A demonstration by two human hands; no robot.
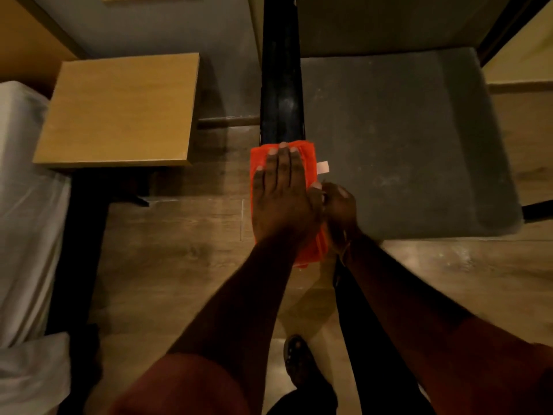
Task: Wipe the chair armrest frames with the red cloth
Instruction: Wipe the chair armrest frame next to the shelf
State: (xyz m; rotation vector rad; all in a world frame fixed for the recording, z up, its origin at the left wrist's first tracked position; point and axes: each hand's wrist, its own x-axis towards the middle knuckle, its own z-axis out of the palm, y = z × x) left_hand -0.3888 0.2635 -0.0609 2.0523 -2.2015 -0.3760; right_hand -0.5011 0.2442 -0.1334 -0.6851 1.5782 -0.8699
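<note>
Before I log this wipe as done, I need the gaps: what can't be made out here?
- Armrest: its near end is hidden under the red cloth and the left hand; its far end is cut off by the top edge.
- Right hand: its fingers curl out of sight, so its grip on the cloth is unclear.
- Other armrest: barely shows at the right edge, too dark to judge.
- Dust on the frame: too dim to tell.

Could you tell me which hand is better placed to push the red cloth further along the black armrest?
Probably the left hand: it lies flat on the cloth; the right hand grips the edge.
</note>
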